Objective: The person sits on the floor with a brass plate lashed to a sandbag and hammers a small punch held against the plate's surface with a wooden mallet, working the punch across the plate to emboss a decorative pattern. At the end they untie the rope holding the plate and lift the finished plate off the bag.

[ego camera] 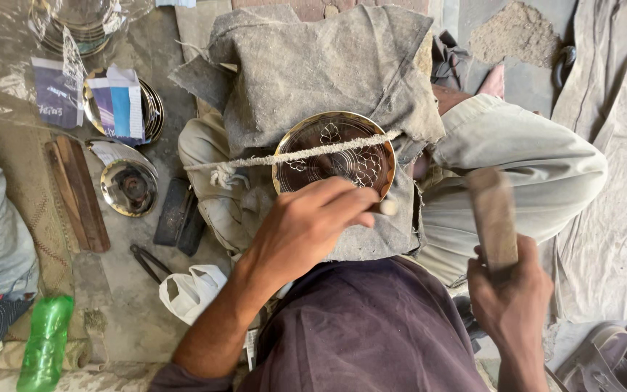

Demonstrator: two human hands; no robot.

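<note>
Head view: left hand pinched a small punch at the brass plate's near rim, while right hand, well apart, gripped an upright wooden mallet.

Left hand pinching — right hand fisted.

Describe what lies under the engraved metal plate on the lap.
The metal plate rests on a grey cloth draped over the person's legs; a cord crosses its top. Whatever is beneath the cloth is covered.

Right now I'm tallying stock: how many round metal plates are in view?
4: engraved plate on the lap cloth; shiny plate on the floor; plate under papers; a stack top left, possibly hiding more.
</note>
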